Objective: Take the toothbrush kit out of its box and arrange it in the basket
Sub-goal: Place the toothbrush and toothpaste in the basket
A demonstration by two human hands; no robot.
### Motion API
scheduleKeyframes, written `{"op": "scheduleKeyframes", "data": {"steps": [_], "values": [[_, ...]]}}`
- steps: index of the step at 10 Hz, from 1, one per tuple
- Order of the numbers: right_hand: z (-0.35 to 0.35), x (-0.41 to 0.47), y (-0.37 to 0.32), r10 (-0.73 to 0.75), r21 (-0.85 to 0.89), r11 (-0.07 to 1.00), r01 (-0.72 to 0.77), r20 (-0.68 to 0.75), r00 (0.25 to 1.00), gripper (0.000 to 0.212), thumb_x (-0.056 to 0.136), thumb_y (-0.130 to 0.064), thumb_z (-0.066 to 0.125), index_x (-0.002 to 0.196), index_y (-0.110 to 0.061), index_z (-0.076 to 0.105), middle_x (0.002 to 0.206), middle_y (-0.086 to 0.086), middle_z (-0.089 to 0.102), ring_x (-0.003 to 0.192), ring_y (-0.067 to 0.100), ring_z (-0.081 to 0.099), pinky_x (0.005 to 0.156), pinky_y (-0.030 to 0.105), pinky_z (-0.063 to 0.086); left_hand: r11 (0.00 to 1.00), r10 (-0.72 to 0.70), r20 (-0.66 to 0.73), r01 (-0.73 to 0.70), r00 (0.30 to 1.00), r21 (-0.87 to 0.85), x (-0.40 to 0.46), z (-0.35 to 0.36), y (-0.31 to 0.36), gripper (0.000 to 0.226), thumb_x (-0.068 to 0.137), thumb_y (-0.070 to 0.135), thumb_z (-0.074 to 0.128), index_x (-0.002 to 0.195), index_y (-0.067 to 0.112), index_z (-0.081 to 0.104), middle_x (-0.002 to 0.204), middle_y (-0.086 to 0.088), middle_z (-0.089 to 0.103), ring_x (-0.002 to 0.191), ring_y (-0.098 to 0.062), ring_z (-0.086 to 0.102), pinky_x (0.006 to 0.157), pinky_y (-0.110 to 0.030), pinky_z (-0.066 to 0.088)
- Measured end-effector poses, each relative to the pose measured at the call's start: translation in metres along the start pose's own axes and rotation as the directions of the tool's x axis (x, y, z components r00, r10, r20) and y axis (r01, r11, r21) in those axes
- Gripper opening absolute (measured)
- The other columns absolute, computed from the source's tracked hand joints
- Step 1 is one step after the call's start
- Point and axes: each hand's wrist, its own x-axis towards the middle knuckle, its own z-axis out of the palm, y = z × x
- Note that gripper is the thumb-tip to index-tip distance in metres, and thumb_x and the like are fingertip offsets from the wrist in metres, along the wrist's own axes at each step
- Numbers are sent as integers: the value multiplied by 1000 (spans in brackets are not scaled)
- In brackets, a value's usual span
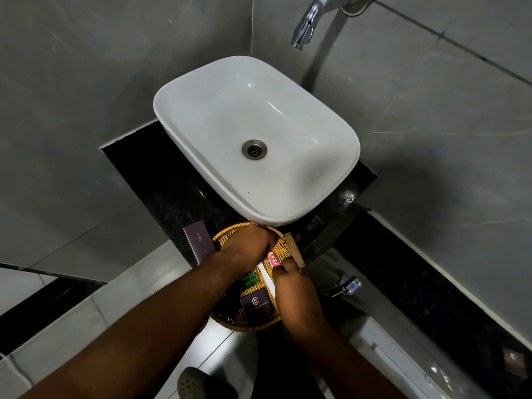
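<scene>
A round wicker basket [280, 246] sits on the black counter just in front of the sink. My left hand [244, 249] rests inside it, fingers down near the far rim. My right hand [290, 286] grips a white toothpaste tube [270, 269] with a red label, which lies slanted in the basket. Beside the tube lies a green item [251, 280]. A dark box with a logo [256, 305] lies in the basket's near part. Whether my left hand holds anything is hidden.
A dark purple box labelled "Comb" [198, 240] lies on the counter [161, 180] left of the basket. The white basin [339, 145] stands behind, under a chrome spout [305, 27]. A small valve [349, 285] sits at right, a toilet cistern below.
</scene>
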Motion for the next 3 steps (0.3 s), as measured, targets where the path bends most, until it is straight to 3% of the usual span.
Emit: {"op": "scheduleKeyframes", "data": {"steps": [2, 3], "values": [[-10, 2, 0, -25, 75, 997, 33, -108, 994, 17, 91, -9, 48, 103, -8, 59, 116, 12, 58, 92, 30, 65, 82, 36, 53, 999, -35, -19, 35, 999, 16, -15, -15, 1, 18, 80, 11, 56, 94, 13, 67, 103, -13, 69, 96, -35, 65, 79, -38, 54], [-29, 3, 7, -29, 86, 995, 50, -232, 972, 7, 92, -14, 54, 91, -10, 61, 98, 10, 65, 80, 24, 65, 70, 33, 52, 999, -45, -166, 43, 985, -18, -36, -31, -8, 25, 86, 21, 58, 109, 19, 69, 114, -10, 69, 105, -31, 65, 86, -40, 55]]}}
